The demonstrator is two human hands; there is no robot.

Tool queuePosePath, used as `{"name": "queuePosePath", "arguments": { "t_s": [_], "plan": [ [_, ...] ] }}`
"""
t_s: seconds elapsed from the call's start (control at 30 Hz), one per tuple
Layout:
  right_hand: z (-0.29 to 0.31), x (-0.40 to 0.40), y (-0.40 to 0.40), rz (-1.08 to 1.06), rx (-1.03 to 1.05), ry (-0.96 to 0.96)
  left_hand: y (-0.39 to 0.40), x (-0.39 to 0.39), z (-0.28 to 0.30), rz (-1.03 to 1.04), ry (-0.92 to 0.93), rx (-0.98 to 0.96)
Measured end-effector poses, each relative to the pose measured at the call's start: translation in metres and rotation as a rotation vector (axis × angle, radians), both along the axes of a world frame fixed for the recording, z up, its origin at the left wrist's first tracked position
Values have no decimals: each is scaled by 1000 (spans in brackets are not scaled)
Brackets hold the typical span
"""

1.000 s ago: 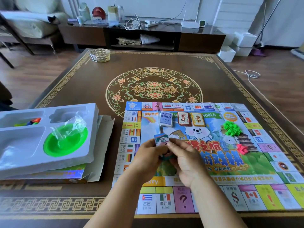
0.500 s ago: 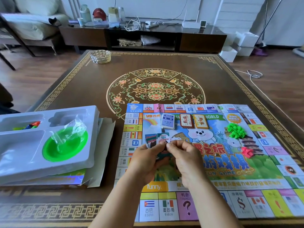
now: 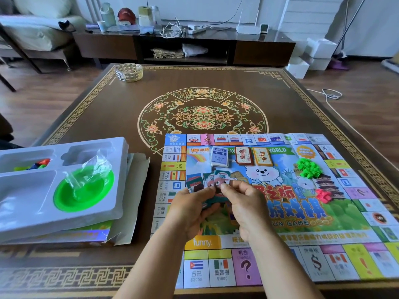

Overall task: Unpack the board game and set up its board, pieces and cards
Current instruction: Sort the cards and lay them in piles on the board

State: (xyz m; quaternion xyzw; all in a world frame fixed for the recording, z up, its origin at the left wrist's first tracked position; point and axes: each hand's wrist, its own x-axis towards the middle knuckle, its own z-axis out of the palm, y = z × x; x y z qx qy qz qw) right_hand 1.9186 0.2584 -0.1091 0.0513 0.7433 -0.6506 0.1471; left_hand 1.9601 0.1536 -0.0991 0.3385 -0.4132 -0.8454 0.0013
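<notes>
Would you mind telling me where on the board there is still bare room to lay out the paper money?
Free: the printed game board near the person, below both hands, and its right half below the pink pieces. Crowded: the top centre, with three card decks, and beside the green houses.

Board (image 3: 323, 244) lies flat and unfolded in front of me, colourful. Three card decks in a row near its top: blue-white deck (image 3: 219, 156), brown deck (image 3: 244, 155), yellow deck (image 3: 263, 156). Green houses (image 3: 309, 168) piled at right, pink pieces (image 3: 323, 195) below them. Play money (image 3: 212, 180) fanned in my fingers, a "100" note showing.
</notes>
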Motion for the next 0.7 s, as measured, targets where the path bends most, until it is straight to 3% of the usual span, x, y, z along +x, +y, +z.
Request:
{"name": "queuePosePath", "arguments": {
  "t_s": [0.33, 0.7],
  "plan": [
    [0, -4, 1, -39, -121, -133, -4, 2, 3, -59, 68, 74],
    [9, -2, 1, -61, -165, -148, -5, 3, 6, -26, 30, 66]
  ]
}}
